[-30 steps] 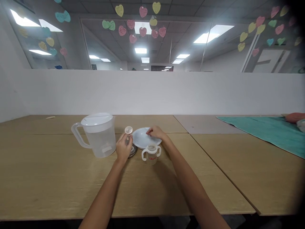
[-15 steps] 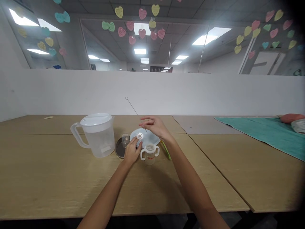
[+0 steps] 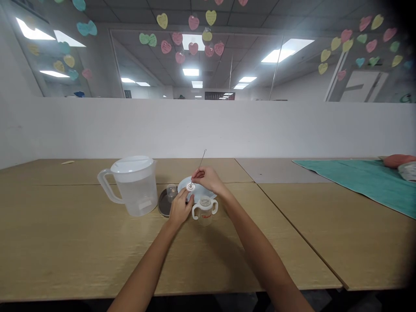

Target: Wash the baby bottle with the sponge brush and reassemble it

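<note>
My left hand (image 3: pixel 180 209) is closed on a small white round bottle cap (image 3: pixel 190 187) with rings on its face, held over the near left side of a pale blue dish (image 3: pixel 205 195). Between the fingertips of my right hand (image 3: pixel 209 178) is a thin wire straw brush (image 3: pixel 203 157), its looped end pointing up. The brush's lower end comes down at the middle of the cap; whether it has entered cannot be made out. Just in front of the dish stands a clear baby bottle (image 3: pixel 205 212), upright and uncapped, with two white handles and red lettering.
Left of my hands stands a lidded translucent pitcher (image 3: pixel 136 188). A clear dome cover (image 3: pixel 171 192) sits in a dark round tray (image 3: pixel 163 205) beside it. A teal cloth (image 3: pixel 357 177) lies at the far right. Behind the wooden table (image 3: pixel 97 251) rises a white wall (image 3: pixel 130 130).
My right hand has moved down and left, bringing the brush to the cap. The brush now stands more upright, its loop lower and further right. My left hand stays with the cap.
</note>
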### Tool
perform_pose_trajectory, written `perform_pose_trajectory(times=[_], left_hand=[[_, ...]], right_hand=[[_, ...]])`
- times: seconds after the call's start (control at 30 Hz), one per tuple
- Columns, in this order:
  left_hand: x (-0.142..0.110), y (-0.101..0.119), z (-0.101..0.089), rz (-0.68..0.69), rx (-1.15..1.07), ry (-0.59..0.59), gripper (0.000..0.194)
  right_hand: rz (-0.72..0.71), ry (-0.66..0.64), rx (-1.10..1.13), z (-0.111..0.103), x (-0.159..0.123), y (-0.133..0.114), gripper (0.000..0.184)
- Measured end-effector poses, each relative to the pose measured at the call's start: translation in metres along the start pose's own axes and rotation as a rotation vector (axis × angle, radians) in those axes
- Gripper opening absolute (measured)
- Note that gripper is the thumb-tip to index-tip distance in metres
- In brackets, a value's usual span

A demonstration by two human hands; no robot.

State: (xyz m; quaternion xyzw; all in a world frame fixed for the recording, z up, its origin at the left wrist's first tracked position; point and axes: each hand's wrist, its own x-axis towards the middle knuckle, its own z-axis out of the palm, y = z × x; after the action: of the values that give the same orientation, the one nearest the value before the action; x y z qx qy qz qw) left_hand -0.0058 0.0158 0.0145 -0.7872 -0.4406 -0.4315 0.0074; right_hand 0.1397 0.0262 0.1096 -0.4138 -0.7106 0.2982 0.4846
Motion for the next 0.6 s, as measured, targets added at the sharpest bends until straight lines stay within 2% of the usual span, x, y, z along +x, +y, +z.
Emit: perform_pose_trajectory(times=[0.17,0.37,0.6], left_hand=[[0.0001,0.0010,-0.0001,-0.020,0.002,-0.010,0.034],[-0.0007,-0.0029,0.0026,-0.004,0.007,-0.001,0.033],[-0.0016,-0.0039,0.0048,0.056,0.036,-0.008,0.036]], right_hand=[[-0.043,0.033,-0.166,0.0014,0.0021,0.0063,0.008],[-0.080,0.040,-0.236,0.0028,-0.0003,0.0056,0.009],[-0.045,0.025,-0.311,0.0063,0.0004,0.0107,0.009]])
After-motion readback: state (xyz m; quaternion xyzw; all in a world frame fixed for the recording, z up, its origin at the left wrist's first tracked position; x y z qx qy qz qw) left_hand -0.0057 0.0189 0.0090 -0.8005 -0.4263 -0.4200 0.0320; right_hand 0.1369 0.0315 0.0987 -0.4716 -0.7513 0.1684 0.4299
